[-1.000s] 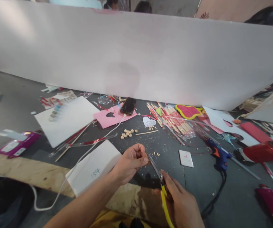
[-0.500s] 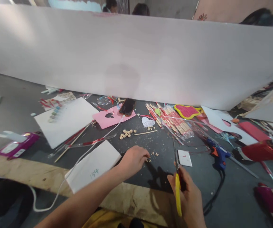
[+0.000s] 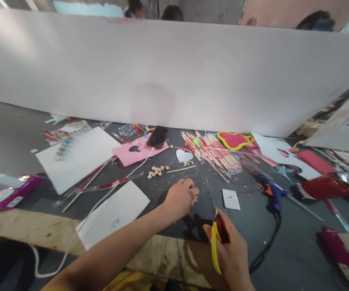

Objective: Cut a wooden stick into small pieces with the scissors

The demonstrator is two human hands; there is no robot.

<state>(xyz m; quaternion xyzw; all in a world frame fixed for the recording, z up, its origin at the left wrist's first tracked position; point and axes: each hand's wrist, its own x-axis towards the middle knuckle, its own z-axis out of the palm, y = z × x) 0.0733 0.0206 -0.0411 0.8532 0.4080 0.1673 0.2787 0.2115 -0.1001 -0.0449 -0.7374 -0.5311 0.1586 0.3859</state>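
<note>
My left hand (image 3: pixel 182 198) rests low over the dark table with its fingers curled together, over the spot where small cut wooden pieces lay; whatever is under or in its fingers is mostly hidden. Around the yellow-handled scissors (image 3: pixel 215 242) my right hand (image 3: pixel 231 248) is closed, the blades pointing away from me. Just beyond the left hand lie a thin wooden stick (image 3: pixel 180 169), a pile of small wooden clusters (image 3: pixel 157 172) and a white paper heart (image 3: pixel 184 155) with a pattern on it. To the right of the blades sits a small white card (image 3: pixel 231 199) with a red mark.
Bundled chopsticks (image 3: pixel 215 151) in red wrappers lie behind. A phone (image 3: pixel 157 137) with a white cable rests on pink paper (image 3: pixel 122 155). A blue glue gun (image 3: pixel 274 194) and a red can (image 3: pixel 328 186) are at right. A white board (image 3: pixel 174 72) stands across the back.
My left hand has moved right and forward, covering the small cut pieces. The scissors in my right hand have shifted left and tilted leftward. The whole view has also shifted slightly.
</note>
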